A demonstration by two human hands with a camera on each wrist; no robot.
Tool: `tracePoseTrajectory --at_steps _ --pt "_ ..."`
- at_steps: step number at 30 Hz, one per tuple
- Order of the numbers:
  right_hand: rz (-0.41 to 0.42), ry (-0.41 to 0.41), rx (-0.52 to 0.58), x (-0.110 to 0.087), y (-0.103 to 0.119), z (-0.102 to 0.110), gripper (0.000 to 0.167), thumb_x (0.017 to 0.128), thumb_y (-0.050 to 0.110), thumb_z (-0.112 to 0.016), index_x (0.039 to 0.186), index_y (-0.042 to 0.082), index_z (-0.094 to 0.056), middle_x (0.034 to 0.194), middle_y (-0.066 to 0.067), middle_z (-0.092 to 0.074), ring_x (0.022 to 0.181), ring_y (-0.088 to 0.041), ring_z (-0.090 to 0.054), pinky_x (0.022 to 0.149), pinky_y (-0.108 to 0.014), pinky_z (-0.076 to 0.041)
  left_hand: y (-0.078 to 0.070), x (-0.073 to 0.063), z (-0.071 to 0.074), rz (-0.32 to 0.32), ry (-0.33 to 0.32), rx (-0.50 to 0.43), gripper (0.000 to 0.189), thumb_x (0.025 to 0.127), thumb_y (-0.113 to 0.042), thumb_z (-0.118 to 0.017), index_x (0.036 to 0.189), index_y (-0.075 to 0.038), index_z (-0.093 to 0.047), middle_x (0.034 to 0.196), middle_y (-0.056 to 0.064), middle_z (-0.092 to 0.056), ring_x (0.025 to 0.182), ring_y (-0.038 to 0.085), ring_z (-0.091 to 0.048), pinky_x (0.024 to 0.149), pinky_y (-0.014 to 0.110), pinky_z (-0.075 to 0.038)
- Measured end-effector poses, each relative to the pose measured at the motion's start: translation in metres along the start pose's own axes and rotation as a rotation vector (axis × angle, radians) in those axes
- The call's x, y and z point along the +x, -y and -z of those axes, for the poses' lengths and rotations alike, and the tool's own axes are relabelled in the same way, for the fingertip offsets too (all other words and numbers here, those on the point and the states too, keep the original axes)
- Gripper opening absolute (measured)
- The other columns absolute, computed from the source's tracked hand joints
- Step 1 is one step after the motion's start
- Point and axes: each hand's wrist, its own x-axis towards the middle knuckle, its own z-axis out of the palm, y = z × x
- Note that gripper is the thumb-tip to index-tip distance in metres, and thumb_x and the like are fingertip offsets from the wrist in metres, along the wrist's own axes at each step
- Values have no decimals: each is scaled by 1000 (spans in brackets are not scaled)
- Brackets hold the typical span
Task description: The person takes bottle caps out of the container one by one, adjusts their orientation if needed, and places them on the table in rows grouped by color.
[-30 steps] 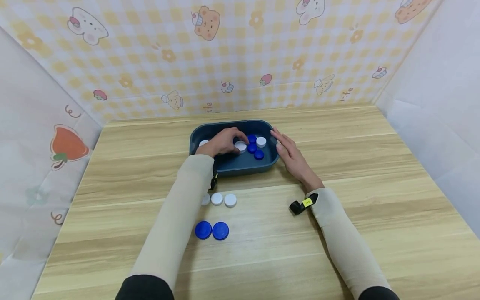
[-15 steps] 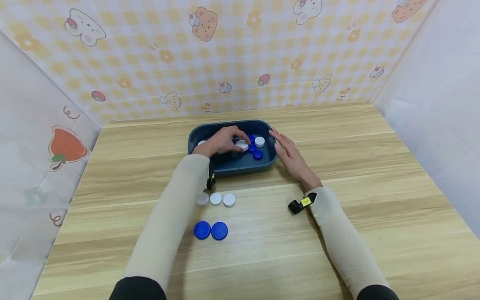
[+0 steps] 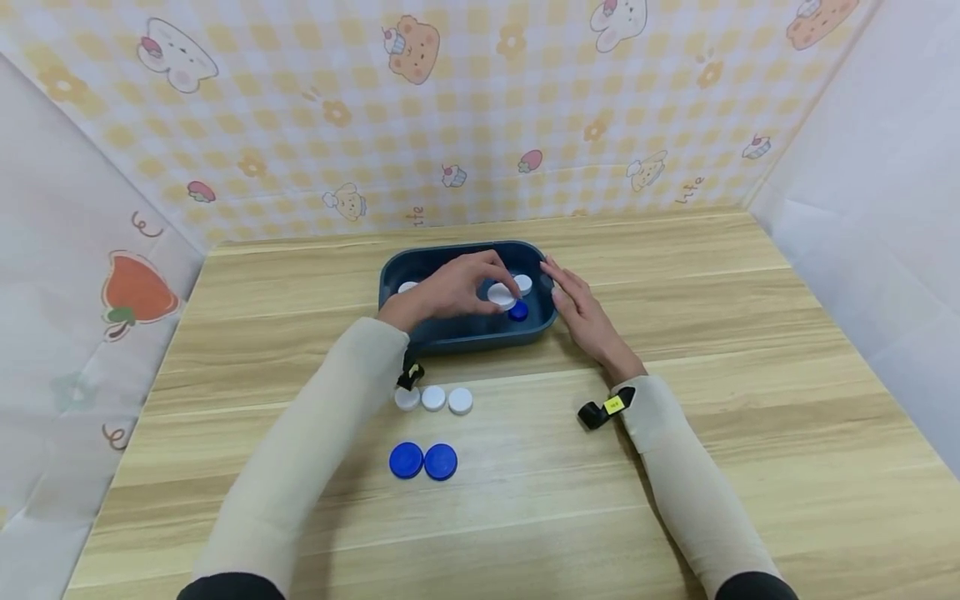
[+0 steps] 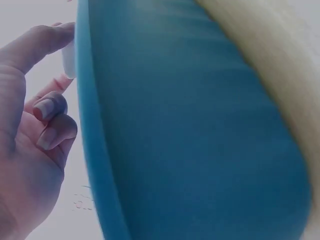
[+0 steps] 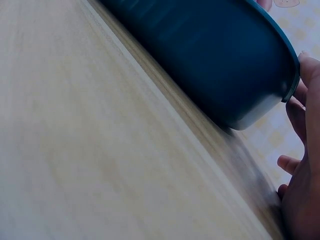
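Note:
Over the dark blue tray (image 3: pixel 480 342), my left hand (image 3: pixel 461 287) pinches a white bottle cap (image 3: pixel 501 297) between thumb and finger. In the left wrist view the cap (image 4: pixel 69 61) shows partly, behind the tray's rim (image 4: pixel 90 115). My right hand (image 3: pixel 588 321) rests with extended fingers against the tray's right end; the right wrist view has its fingertips at the rim (image 5: pixel 292 90). Inside the tray, a white cap (image 3: pixel 522 284) and a blue cap (image 3: pixel 518 311) lie at the right, and another white cap (image 3: pixel 407 287) at the left. The left hand hides part of the tray's inside.
In front of the tray, three white caps (image 3: pixel 433 398) form a row on the wooden table (image 3: pixel 570 500). Nearer still, two blue caps (image 3: pixel 441 462) lie side by side. A patterned cloth (image 3: pixel 480 108) hangs behind the table, with white sheets at both sides.
My left hand has lifted the white cap and moved it right and slightly toward me, now covering some blue caps. My right hand stays at the tray's end.

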Motion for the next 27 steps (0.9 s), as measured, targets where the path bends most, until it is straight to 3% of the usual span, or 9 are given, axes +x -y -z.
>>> tracePoseTrajectory --at_steps 6,9,15,22,27 --pt "8 2 -5 0 1 -1 43 103 6 -35 145 0 -36 154 -17 -24 140 -38 -15 109 -58 -12 -15 -21 -7 -140 -79 -49 22 85 -21 -75 106 -22 -73 110 -3 -52 87 16 -47 70 30 -42" --pt "17 -7 5 1 1 -1 43 103 6 -35 145 -1 -36 154 -18 -24 140 -38 -15 109 -58 -12 -26 -28 -9 -195 -87 -31 21 85 -20 -74 106 -22 -72 110 -2 -51 90 14 -48 75 28 -43" --pt "19 -12 20 0 -1 -2 42 102 5 -36 144 -2 -36 153 -19 -24 140 -38 -14 108 -58 -11 -41 -43 -17 -238 -31 68 22 86 -24 -73 108 -24 -71 116 -1 -51 97 15 -52 81 28 -45" --pt "-1 -15 22 0 -2 -1 43 103 8 -36 145 1 -37 154 -16 -24 140 -36 -14 109 -57 -10 -38 -56 -34 -226 45 104 23 86 -22 -73 108 -28 -71 114 -4 -52 87 15 -51 71 26 -44" --pt "4 -17 21 0 -2 -1 43 103 8 -36 145 1 -37 154 -17 -24 140 -36 -14 110 -56 -10 -37 -60 -44 -261 101 110 22 85 -22 -74 107 -27 -72 112 -3 -53 80 15 -53 68 26 -44"
